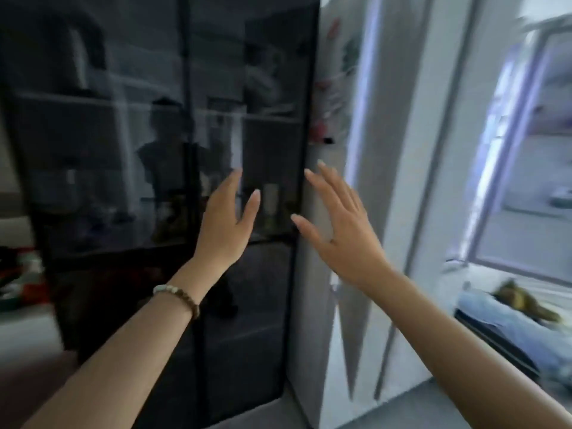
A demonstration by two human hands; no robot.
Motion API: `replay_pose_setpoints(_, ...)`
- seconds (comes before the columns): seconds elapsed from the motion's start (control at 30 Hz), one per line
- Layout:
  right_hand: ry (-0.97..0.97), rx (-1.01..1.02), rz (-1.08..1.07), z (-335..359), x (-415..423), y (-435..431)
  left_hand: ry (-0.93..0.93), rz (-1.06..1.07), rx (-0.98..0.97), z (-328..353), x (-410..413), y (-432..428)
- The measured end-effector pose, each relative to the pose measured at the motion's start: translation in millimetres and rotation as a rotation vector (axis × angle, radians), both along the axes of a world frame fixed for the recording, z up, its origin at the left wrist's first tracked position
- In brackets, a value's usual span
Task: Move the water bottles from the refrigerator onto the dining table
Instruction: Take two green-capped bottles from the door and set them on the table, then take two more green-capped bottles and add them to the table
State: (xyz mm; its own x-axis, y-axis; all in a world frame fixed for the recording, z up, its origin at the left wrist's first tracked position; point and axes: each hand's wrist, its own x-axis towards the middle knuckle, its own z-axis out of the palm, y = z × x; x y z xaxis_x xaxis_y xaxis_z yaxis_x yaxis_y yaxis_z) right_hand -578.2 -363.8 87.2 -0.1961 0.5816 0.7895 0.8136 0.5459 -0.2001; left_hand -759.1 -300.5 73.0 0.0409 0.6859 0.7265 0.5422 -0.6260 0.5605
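Note:
A tall refrigerator [130, 119] with dark glossy doors fills the left and middle of the head view, its doors closed. The glass reflects the room and a person. My left hand [226, 221], with a bead bracelet on the wrist, is raised flat in front of the right-hand door, fingers apart and holding nothing. My right hand [337, 230] is raised beside it near the fridge's right edge, fingers spread, also empty. No water bottles are visible. The picture is blurred by motion.
The fridge's pale side panel [328, 97] carries several magnets. A white door frame [411, 181] stands to its right, opening onto a bright room with a blue cloth [507, 323] low at the right. Colourful items [21, 274] lie at the far left.

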Motion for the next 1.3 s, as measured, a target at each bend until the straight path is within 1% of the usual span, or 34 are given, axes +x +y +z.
replay_pose_setpoints(0.07,-0.017,0.11,-0.076,23,44,-29,-0.023,-0.123,0.151,30,60,-19)
replay_pose_setpoints(0.13,-0.044,0.202,-0.14,40,88,-54,-0.037,-0.197,0.269,52,110,-36)
replay_pose_setpoints(0.23,-0.073,0.308,-0.219,58,161,-76,-0.021,-0.226,0.419,73,180,-51)
replay_pose_setpoints(0.33,-0.07,0.296,-0.303,69,242,-82,0.054,-0.145,0.513,82,245,-51)
replay_pose_setpoints(0.5,-0.047,0.215,-0.448,66,381,-77,0.184,-0.059,0.573,78,351,-34)
replay_pose_setpoints(0.63,-0.004,0.141,-0.513,57,468,-62,0.207,-0.088,0.505,71,431,-10)
replay_pose_setpoints(0.7,0.007,0.095,-0.54,51,504,-49,0.248,-0.091,0.454,67,470,9)
replay_pose_setpoints(0.8,0.013,0.039,-0.579,45,550,-22,0.313,-0.084,0.361,55,527,44)
replay_pose_setpoints(0.93,0.057,-0.012,-0.607,38,606,24,0.343,-0.077,0.286,37,602,93)
replay_pose_setpoints(1.07,0.065,-0.014,-0.605,34,658,82,0.342,-0.116,0.212,28,675,150)
replay_pose_setpoints(1.17,0.051,-0.026,-0.642,33,700,126,0.343,-0.171,0.179,25,724,196)
replay_pose_setpoints(1.3,0.083,-0.036,-0.685,37,761,171,0.363,-0.193,0.175,29,776,257)
